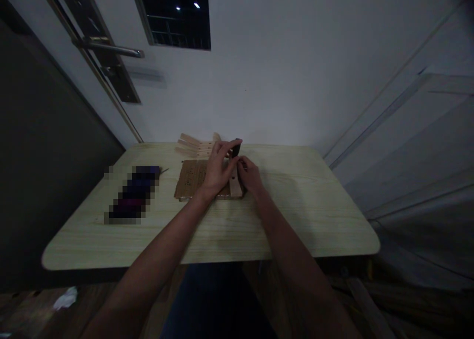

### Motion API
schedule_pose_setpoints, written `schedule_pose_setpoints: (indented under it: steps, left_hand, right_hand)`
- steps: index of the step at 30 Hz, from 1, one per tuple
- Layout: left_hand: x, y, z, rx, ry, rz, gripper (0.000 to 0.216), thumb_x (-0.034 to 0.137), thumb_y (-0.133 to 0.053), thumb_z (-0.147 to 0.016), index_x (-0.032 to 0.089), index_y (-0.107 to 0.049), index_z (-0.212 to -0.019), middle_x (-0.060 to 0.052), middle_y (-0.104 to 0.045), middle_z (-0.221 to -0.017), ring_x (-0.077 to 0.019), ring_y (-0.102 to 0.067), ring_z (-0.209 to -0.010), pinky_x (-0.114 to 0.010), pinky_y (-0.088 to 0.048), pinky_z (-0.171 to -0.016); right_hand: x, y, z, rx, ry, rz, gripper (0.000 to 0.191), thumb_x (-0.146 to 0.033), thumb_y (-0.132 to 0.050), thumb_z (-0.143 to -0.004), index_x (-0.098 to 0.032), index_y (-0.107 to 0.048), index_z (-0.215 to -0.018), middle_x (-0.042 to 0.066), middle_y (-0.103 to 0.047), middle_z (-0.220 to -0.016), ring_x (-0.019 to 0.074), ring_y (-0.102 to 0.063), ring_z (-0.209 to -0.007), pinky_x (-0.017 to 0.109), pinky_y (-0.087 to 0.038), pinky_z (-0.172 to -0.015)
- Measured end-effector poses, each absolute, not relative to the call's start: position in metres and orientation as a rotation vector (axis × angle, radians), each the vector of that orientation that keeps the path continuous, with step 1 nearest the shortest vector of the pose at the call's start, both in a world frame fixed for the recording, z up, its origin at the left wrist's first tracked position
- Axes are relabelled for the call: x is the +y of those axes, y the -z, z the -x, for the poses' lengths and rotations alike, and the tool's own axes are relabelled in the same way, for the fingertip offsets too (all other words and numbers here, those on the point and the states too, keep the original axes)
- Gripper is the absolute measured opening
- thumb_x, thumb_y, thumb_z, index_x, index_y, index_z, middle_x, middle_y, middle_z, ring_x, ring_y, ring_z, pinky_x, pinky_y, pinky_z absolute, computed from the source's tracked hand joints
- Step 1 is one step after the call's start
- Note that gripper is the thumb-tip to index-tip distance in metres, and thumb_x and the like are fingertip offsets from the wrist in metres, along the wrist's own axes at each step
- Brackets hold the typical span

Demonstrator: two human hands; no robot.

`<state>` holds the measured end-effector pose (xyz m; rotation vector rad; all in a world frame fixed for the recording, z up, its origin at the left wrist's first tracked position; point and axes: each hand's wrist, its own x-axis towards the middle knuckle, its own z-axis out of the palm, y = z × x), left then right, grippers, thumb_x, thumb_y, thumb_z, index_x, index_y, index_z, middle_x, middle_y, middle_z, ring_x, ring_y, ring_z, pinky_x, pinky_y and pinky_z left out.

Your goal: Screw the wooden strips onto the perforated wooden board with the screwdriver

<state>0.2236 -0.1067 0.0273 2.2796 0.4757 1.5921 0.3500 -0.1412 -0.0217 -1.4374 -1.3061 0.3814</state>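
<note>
- Head view: a pale wooden worktop [296, 220] stands against a white wall in dim light, seen from above, with two bare forearms reaching in from the bottom edge.
- The left hand [218, 169] lies palm down on a brown perforated board [189, 179] set flat near the middle of the worktop; its fingers are curled, and the thumb and forefinger pinch a small dark object [236, 147] at the board's far right corner.
- The right hand [250, 175] is just beside the left, fingers bent and closed around a light wooden strip [234, 182] that lies along the board's right edge; a small hole shows in the strip.
- A fan of similar wooden strips [194, 145] lies just behind the board, near the wall.
- A blurred-out dark patch [133, 196] sits on the worktop left of the board, apart from it.
- A door with a metal lever handle [111, 47] is at upper left, and a dark window [174, 14] above.
</note>
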Motion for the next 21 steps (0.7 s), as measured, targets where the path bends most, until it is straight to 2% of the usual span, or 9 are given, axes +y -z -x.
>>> schedule_pose_setpoints:
  steps: [3,9,12,18,21]
  left_hand:
    - [-0.1058,-0.0253,-0.2239,0.457,-1.578,-2.293,0.037,0.033,-0.053,-0.094,0.027,-0.051,-0.131,-0.006,-0.060,-0.110,-0.0169,-0.055,-0.093,-0.032,-0.052,-0.079]
    - [-0.1059,-0.0233,-0.2232,0.388,-1.521,-2.281,0.041,0.030,-0.042,-0.097,0.028,-0.043,-0.138,-0.009,-0.058,-0.128,-0.0185,-0.059,-0.105,-0.034,-0.051,-0.086]
    - [-0.1065,-0.0243,-0.2231,0.375,-1.508,-2.280,0.039,0.028,-0.043,-0.097,0.027,-0.045,-0.136,-0.008,-0.059,-0.125,-0.0187,-0.059,-0.107,-0.035,-0.051,-0.088]
    - [-0.1079,-0.0283,-0.2230,0.462,-1.593,-2.286,0.036,0.033,-0.058,-0.091,0.028,-0.054,-0.126,-0.007,-0.056,-0.115,-0.0202,-0.054,-0.108,-0.035,-0.051,-0.086]
    - [-0.1070,-0.0283,-0.2235,0.491,-1.611,-2.283,0.035,0.031,-0.059,-0.091,0.027,-0.055,-0.125,-0.006,-0.055,-0.110,-0.0186,-0.054,-0.100,-0.035,-0.051,-0.085]
  right_hand:
    - [-0.1413,0.0215,-0.3500,-1.301,-0.371,1.434,0.015,-0.031,-0.044,-0.088,-0.023,-0.058,-0.086,0.002,-0.067,-0.085,0.0178,-0.061,-0.078,0.032,-0.048,-0.077]
    - [-0.1424,0.0205,-0.3499,-1.296,-0.370,1.440,0.015,-0.030,-0.044,-0.087,-0.024,-0.058,-0.086,0.003,-0.067,-0.084,0.0186,-0.061,-0.076,0.033,-0.048,-0.075]
    - [-0.1428,0.0205,-0.3496,-1.298,-0.372,1.427,0.015,-0.030,-0.044,-0.087,-0.024,-0.058,-0.087,0.003,-0.068,-0.086,0.0186,-0.062,-0.078,0.032,-0.048,-0.076]
    - [-0.1426,0.0207,-0.3489,-1.289,-0.357,1.445,0.017,-0.032,-0.044,-0.089,-0.023,-0.058,-0.087,0.004,-0.068,-0.086,0.0190,-0.062,-0.080,0.034,-0.049,-0.079]
    - [-0.1424,0.0205,-0.3495,-1.299,-0.365,1.443,0.017,-0.030,-0.043,-0.089,-0.023,-0.059,-0.088,0.004,-0.067,-0.087,0.0194,-0.062,-0.080,0.034,-0.049,-0.078]
